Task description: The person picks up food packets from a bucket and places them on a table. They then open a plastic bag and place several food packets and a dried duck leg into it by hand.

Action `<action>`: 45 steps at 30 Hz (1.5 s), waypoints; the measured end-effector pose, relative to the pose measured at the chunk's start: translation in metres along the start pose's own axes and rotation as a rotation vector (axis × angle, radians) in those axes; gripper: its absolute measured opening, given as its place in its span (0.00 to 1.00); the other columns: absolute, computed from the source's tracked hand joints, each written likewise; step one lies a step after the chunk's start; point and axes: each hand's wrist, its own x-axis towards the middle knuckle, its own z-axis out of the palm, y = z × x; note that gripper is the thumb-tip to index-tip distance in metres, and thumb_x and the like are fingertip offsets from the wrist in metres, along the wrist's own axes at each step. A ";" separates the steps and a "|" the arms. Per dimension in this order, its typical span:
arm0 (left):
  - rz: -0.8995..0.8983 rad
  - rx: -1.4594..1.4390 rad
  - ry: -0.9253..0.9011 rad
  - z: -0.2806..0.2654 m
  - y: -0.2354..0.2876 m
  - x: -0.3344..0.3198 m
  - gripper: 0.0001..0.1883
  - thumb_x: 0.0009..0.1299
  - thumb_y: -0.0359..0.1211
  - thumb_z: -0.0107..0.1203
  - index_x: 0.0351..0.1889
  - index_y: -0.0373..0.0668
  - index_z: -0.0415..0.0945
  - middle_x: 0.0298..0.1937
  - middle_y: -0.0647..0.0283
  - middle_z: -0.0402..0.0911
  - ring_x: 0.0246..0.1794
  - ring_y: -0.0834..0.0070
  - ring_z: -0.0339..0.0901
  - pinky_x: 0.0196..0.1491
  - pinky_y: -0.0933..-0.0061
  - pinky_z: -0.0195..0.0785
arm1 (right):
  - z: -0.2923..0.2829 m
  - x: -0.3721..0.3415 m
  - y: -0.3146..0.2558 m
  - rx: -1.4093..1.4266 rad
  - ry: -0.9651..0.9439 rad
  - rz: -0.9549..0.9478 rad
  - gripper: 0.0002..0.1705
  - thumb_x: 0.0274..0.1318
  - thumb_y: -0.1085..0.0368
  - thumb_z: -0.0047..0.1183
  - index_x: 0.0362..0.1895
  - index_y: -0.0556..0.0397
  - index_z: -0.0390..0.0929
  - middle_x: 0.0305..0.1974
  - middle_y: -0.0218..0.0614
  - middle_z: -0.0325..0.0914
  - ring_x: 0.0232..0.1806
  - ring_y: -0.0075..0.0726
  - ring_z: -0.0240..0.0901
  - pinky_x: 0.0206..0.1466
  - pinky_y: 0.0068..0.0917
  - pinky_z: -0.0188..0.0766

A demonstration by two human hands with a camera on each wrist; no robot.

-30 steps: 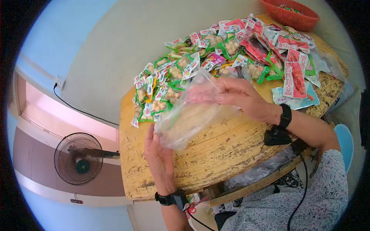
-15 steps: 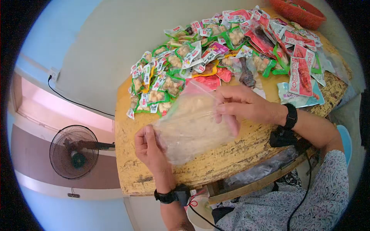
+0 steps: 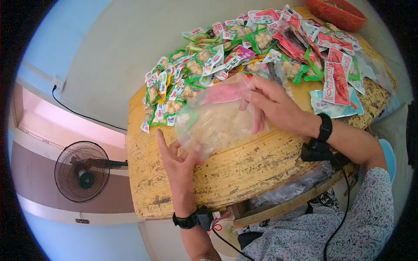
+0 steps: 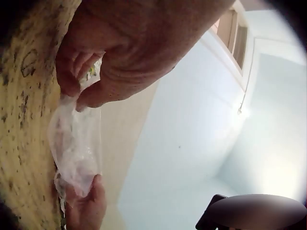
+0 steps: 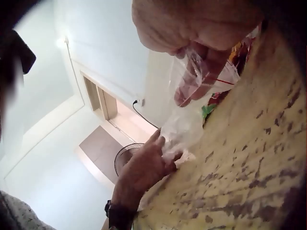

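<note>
A clear plastic bag [image 3: 222, 117] is stretched between both hands above the worn yellow table. The right hand [image 3: 276, 106] pinches its upper right edge; in the right wrist view some fingers [image 5: 192, 93] show through the film. At the bag's lower left corner is the left hand [image 3: 178, 163], its index finger extended. In the left wrist view the left hand [image 4: 120, 57] pinches one end of the bag [image 4: 79, 139] between thumb and fingertip, and the right hand [image 4: 88, 208] is at the other end. Food packets show through the film.
A heap of sealed food packets [image 3: 202, 56] covers the table's far side, with red-and-white ones [image 3: 336, 82] and a pale blue one [image 3: 331, 104] at right. Behind stands a red basket [image 3: 337, 15]. A fan [image 3: 82, 172] stands left, beyond the table [image 3: 148, 187].
The left hand has shifted and its index finger has straightened out from the curl of half a second ago. The bag has tilted and moved slightly up, still held by the right hand.
</note>
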 end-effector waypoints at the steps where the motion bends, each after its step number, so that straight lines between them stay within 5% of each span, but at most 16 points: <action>1: -0.012 -0.033 0.007 0.000 0.001 0.000 0.53 0.65 0.24 0.64 0.82 0.45 0.37 0.56 0.52 0.75 0.45 0.68 0.82 0.39 0.73 0.78 | -0.001 0.000 0.001 -0.042 0.011 -0.018 0.09 0.73 0.62 0.43 0.41 0.54 0.65 0.31 0.35 0.77 0.15 0.28 0.75 0.13 0.25 0.68; 6: -0.022 -0.080 -0.004 -0.016 -0.001 0.006 0.56 0.60 0.18 0.62 0.82 0.47 0.39 0.52 0.55 0.75 0.43 0.69 0.82 0.39 0.74 0.78 | -0.005 0.007 0.018 -0.314 0.080 -0.209 0.11 0.71 0.61 0.47 0.40 0.55 0.67 0.27 0.34 0.77 0.17 0.27 0.71 0.15 0.26 0.67; 9: -0.004 0.022 -0.025 -0.014 -0.010 0.003 0.55 0.59 0.19 0.63 0.82 0.49 0.41 0.52 0.56 0.75 0.42 0.73 0.80 0.40 0.75 0.76 | -0.004 0.004 0.019 -0.344 -0.023 -0.105 0.12 0.69 0.60 0.50 0.39 0.56 0.69 0.27 0.35 0.78 0.21 0.27 0.73 0.19 0.28 0.69; 12: 0.180 0.464 0.165 -0.011 -0.001 -0.004 0.53 0.59 0.22 0.66 0.81 0.47 0.47 0.52 0.57 0.75 0.38 0.75 0.74 0.37 0.75 0.71 | -0.003 0.000 0.019 -0.352 -0.140 -0.104 0.10 0.72 0.62 0.48 0.39 0.56 0.70 0.31 0.32 0.78 0.23 0.22 0.76 0.20 0.23 0.68; 15: 0.514 0.866 0.352 -0.011 0.025 -0.018 0.50 0.58 0.25 0.68 0.79 0.46 0.54 0.52 0.58 0.75 0.34 0.75 0.68 0.33 0.75 0.65 | 0.002 -0.002 0.013 -0.251 -0.214 -0.012 0.14 0.69 0.59 0.49 0.37 0.57 0.69 0.28 0.39 0.78 0.22 0.29 0.75 0.26 0.31 0.73; 16: 0.578 0.832 0.347 -0.008 0.035 -0.022 0.40 0.59 0.24 0.67 0.72 0.43 0.66 0.51 0.59 0.75 0.32 0.74 0.67 0.31 0.75 0.62 | 0.005 -0.003 0.013 -0.228 -0.260 -0.012 0.13 0.69 0.59 0.49 0.38 0.57 0.69 0.28 0.39 0.78 0.22 0.30 0.76 0.27 0.32 0.73; 19: 0.536 0.688 0.020 0.013 0.060 -0.037 0.29 0.62 0.24 0.66 0.63 0.40 0.73 0.49 0.59 0.75 0.31 0.74 0.67 0.30 0.76 0.62 | 0.012 -0.006 0.017 -0.223 -0.370 -0.058 0.12 0.70 0.60 0.47 0.38 0.57 0.69 0.29 0.40 0.77 0.23 0.34 0.77 0.28 0.33 0.74; 20: 0.482 0.613 -0.077 0.026 0.069 -0.040 0.19 0.63 0.23 0.64 0.52 0.38 0.77 0.49 0.59 0.75 0.31 0.75 0.69 0.30 0.77 0.63 | 0.014 -0.003 0.025 -0.260 -0.393 -0.103 0.12 0.70 0.60 0.47 0.39 0.57 0.69 0.29 0.40 0.77 0.23 0.35 0.77 0.29 0.33 0.74; 26: 0.223 0.471 -0.322 0.053 0.018 -0.004 0.08 0.71 0.31 0.60 0.43 0.37 0.76 0.39 0.64 0.79 0.36 0.79 0.75 0.36 0.77 0.69 | 0.006 -0.006 0.010 -0.414 -0.371 -0.184 0.09 0.68 0.62 0.49 0.39 0.56 0.71 0.28 0.42 0.76 0.28 0.39 0.78 0.33 0.38 0.70; 30: 0.079 0.392 -0.331 0.051 0.012 -0.007 0.11 0.74 0.34 0.58 0.44 0.35 0.76 0.39 0.63 0.81 0.38 0.80 0.77 0.40 0.74 0.72 | -0.003 -0.002 0.015 -0.624 -0.202 -0.240 0.10 0.65 0.59 0.52 0.39 0.53 0.73 0.28 0.43 0.77 0.30 0.45 0.77 0.35 0.41 0.70; 33: 0.169 0.363 -0.335 0.049 0.003 -0.008 0.11 0.74 0.35 0.59 0.45 0.35 0.77 0.37 0.63 0.82 0.35 0.79 0.77 0.39 0.74 0.73 | -0.001 -0.002 0.015 -0.615 -0.146 -0.284 0.11 0.63 0.58 0.52 0.39 0.52 0.74 0.28 0.43 0.77 0.32 0.50 0.78 0.37 0.45 0.70; 39: 0.179 0.674 -0.336 0.068 0.039 -0.014 0.20 0.75 0.44 0.58 0.43 0.33 0.75 0.35 0.49 0.82 0.32 0.62 0.82 0.37 0.65 0.73 | 0.000 -0.005 0.015 -0.674 -0.304 -0.260 0.10 0.65 0.62 0.49 0.45 0.52 0.77 0.34 0.47 0.81 0.39 0.55 0.80 0.41 0.48 0.72; 45: 0.077 0.900 -0.214 0.087 0.054 -0.012 0.27 0.74 0.53 0.55 0.33 0.35 0.75 0.34 0.46 0.81 0.31 0.50 0.80 0.36 0.56 0.71 | -0.011 0.002 0.010 -0.619 -0.258 -0.286 0.14 0.66 0.60 0.46 0.49 0.54 0.78 0.39 0.48 0.82 0.42 0.55 0.80 0.45 0.49 0.74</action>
